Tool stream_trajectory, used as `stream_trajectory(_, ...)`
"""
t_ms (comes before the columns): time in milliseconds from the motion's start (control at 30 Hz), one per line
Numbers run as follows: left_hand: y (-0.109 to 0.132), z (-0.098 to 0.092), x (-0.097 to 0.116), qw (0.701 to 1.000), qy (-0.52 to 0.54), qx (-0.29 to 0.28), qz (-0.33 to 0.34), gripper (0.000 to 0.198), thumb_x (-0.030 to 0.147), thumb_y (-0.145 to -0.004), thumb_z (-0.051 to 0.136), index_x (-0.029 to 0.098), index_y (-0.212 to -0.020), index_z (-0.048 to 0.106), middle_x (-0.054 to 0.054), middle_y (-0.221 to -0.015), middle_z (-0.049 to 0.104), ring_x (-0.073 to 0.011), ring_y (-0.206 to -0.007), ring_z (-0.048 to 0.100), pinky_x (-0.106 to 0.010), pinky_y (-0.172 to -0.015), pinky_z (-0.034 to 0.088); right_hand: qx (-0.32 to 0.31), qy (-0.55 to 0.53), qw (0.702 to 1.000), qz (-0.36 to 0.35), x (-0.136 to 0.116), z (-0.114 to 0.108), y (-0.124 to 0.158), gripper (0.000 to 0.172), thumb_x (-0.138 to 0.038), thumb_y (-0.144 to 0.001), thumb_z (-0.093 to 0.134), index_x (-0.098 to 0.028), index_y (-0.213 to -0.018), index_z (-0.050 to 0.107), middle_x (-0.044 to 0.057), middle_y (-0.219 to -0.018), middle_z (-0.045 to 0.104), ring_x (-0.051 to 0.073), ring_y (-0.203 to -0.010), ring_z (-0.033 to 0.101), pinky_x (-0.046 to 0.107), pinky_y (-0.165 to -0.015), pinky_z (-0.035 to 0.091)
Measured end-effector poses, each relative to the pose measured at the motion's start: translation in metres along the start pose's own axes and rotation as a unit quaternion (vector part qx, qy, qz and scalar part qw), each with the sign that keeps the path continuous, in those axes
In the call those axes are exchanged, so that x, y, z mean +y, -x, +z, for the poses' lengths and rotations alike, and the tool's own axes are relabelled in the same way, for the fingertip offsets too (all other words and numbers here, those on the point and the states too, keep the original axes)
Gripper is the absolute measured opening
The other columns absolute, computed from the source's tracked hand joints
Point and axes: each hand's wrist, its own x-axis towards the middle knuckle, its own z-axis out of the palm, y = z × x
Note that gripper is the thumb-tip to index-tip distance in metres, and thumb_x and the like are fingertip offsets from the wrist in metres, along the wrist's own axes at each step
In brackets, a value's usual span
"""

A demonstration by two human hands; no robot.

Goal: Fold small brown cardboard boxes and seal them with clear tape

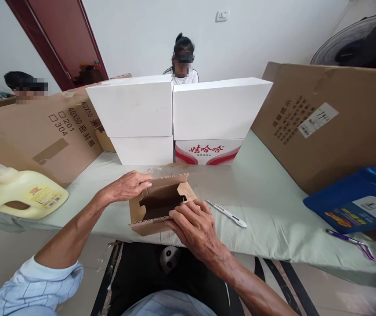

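Observation:
A small brown cardboard box point(158, 228) stands with its top open near the front edge of the table, its flaps spread and its inside dark. My left hand point(125, 186) grips the far left flap between thumb and fingers. At the near right corner, my right hand point(194, 224) is closed on the box's edge, beside a cut-out side flap; part of that corner is hidden under the fingers. Just right of the box lies a slim white utility knife point(226, 213), touched by neither hand.
White cartons point(131, 109) are stacked at the back. Large brown cartons point(336, 109) flank both sides. A yellow jug point(30, 193) lies left; a blue bottle point(356, 202) and purple pen-like tool point(351, 241) lie right. One person point(184, 61) sits behind the stack, another point(26, 85) far left.

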Motion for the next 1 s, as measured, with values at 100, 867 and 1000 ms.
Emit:
stream_trajectory(100, 0.001, -0.001, 0.008, 0.999, 0.019, -0.014, 0.029, 0.020, 0.036, -0.100, 0.056, 0.024, -0.091, 0.068, 0.000, -0.079, 0.065, -0.0198, -0.072, 0.054, -0.031, -0.072, 0.039, 0.003, -0.007, 1.000, -0.001, -0.005, -0.001, 0.004, 0.011, -0.021, -0.110, 0.068, -0.023, -0.099, 0.066, -0.001, -0.080, 0.071, 0.016, -0.076, 0.058, 0.035, -0.087, 0.043)
stream_trajectory(867, 0.011, 0.006, 0.041, 0.988, 0.126, -0.076, 0.043, 0.028, 0.040, -0.094, 0.066, 0.024, -0.113, 0.080, -0.007, -0.116, 0.071, -0.0223, -0.097, 0.067, -0.031, -0.075, 0.052, -0.043, -0.017, 0.997, 0.063, -0.009, -0.005, 0.018, 0.024, -0.029, -0.110, 0.064, -0.018, -0.131, 0.066, 0.020, -0.138, 0.067, 0.031, -0.123, 0.069, 0.047, -0.099, 0.063)
stream_trajectory(1000, 0.006, 0.002, 0.036, 0.985, 0.144, -0.078, 0.044, 0.033, 0.046, -0.099, 0.063, 0.024, -0.111, 0.085, -0.007, -0.115, 0.074, -0.0221, -0.097, 0.068, -0.033, -0.084, 0.054, -0.046, -0.026, 0.997, 0.063, -0.007, -0.004, 0.018, 0.025, -0.030, -0.110, 0.064, -0.020, -0.133, 0.065, 0.019, -0.139, 0.067, 0.031, -0.122, 0.069, 0.051, -0.104, 0.062)
